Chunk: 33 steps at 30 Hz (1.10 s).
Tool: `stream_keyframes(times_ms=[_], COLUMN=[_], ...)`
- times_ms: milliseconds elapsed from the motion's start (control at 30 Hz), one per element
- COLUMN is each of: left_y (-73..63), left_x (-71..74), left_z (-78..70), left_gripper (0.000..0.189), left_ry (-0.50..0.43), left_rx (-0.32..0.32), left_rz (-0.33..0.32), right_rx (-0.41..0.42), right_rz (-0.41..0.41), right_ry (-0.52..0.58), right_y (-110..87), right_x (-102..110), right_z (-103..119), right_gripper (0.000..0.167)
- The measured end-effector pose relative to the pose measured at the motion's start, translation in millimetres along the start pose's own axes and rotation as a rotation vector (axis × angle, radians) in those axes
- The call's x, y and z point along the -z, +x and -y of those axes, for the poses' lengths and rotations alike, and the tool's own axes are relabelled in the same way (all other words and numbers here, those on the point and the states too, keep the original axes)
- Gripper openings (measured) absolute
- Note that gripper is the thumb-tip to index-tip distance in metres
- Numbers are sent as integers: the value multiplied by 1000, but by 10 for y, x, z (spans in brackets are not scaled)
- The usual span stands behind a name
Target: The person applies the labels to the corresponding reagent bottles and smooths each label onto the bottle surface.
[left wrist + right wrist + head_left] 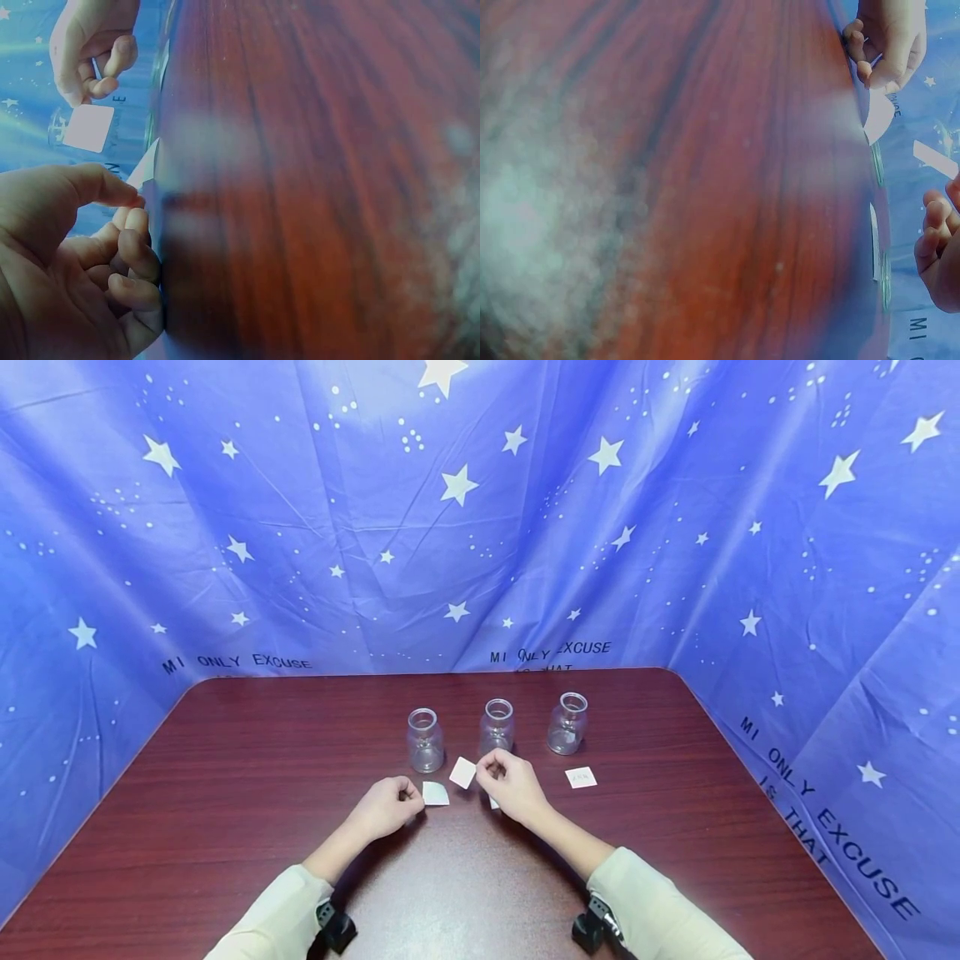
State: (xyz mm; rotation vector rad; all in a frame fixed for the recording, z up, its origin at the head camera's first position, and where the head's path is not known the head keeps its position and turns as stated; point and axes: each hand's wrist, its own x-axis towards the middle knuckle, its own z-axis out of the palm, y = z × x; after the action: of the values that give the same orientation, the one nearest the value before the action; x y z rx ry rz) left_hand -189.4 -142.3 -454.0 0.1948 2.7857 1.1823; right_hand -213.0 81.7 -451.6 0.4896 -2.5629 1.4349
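Thumb and fingertips of my left hand (390, 807) pinch the left edge of a small white paper square (436, 793), which bends up in the right wrist view. Held up off the table, a second white paper square (462, 772) is pinched by my right hand (513, 787); its flat face (90, 128) shows in the left wrist view. Behind the hands stand three uncapped clear glass jars: a left jar (426, 745), a middle jar (498, 722) partly covered by my right hand, and a right jar (567, 727). Another paper (494, 803) lies mostly hidden under that hand.
In front of the right jar lies a paper square with faint marks (581, 777). The dark red wooden table (262, 760) ends at a blue star-printed curtain (375, 527) behind and at the sides. Both forearms reach in from the front edge.
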Motion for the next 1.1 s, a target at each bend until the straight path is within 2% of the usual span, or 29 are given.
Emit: stream_keyframes(times_ms=[333, 667, 1100], left_y=[-35, -18, 28], left_x=[53, 93, 46], left_z=[-5, -22, -148], left_gripper=[7, 10, 8], left_ry=[28, 18, -100], left_rx=[29, 62, -13], left_rz=[7, -36, -58], right_rx=[22, 32, 46], right_rz=[8, 3, 4], right_ry=[-23, -28, -89], right_y=[1, 5, 0], right_x=[-44, -69, -97], right_z=[-10, -3, 36], right_gripper=[6, 8, 6])
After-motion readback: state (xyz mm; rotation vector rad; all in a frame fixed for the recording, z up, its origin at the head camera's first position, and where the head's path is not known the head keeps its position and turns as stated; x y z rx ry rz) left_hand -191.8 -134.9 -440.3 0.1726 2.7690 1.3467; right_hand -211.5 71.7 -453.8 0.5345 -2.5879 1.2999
